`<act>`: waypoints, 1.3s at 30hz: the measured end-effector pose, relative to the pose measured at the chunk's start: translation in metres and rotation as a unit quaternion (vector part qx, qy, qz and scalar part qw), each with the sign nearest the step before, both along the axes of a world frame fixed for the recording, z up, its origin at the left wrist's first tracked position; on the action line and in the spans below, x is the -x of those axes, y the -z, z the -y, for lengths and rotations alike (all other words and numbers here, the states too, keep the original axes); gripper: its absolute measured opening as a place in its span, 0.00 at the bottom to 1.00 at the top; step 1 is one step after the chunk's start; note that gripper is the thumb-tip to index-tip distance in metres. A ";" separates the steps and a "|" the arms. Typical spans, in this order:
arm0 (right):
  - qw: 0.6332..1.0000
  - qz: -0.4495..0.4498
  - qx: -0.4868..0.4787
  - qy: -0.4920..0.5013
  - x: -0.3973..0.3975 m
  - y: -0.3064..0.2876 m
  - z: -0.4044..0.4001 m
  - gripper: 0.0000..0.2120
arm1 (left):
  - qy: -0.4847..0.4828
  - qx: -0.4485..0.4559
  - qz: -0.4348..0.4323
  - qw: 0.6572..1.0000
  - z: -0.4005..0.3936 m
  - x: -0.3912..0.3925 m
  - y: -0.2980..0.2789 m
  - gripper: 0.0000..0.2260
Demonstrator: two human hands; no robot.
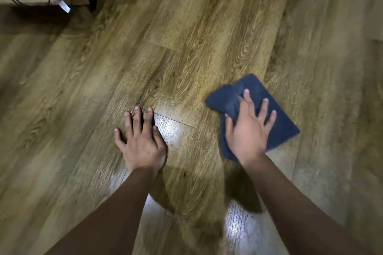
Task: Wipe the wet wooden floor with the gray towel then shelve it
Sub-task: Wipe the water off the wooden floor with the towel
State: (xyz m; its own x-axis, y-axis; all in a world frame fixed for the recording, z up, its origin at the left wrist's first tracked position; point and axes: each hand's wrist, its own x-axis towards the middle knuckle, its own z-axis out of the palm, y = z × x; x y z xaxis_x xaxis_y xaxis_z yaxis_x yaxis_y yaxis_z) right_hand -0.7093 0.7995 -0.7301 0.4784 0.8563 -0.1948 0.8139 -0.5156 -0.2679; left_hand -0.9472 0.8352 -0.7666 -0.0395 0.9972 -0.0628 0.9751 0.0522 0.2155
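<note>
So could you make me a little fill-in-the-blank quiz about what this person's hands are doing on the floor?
1. The right hand presses flat on the gray ____, with fingers spread.
2. The left hand rests palm down on the bare wooden ____.
3. The towel lies to the ____ of the shiny patch on the boards.
4. At the top right edge lies a dark ____.

Missing words: towel; floor; right; bag

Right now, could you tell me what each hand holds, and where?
Nothing is gripped: the right hand presses flat on the towel's middle; the left hand rests on the floor.
</note>
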 end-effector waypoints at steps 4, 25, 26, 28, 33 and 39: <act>0.997 0.027 -0.023 -0.072 0.050 -0.001 -0.018 0.29 | -0.001 -0.014 0.009 1.000 0.000 -0.002 0.001 0.26; 0.999 0.001 -0.028 -0.033 0.096 0.006 0.023 0.25 | -0.064 -0.022 -0.003 0.998 0.061 0.094 0.001 0.25; 0.999 -0.006 -0.022 -0.033 0.111 0.004 0.007 0.26 | -0.066 -0.024 -0.004 0.998 0.061 0.093 0.002 0.25; 0.996 0.008 -0.014 -0.090 0.136 0.004 -0.006 0.28 | -0.061 -0.029 -0.007 0.998 0.062 0.091 0.002 0.25; 0.950 0.038 -0.024 -0.309 0.174 0.004 0.057 0.32 | -0.048 -0.023 -0.003 0.999 0.061 0.098 0.003 0.27; 0.921 0.053 0.016 -0.386 0.101 0.004 0.141 0.30 | -0.064 -0.026 0.005 0.998 0.059 0.092 -0.003 0.26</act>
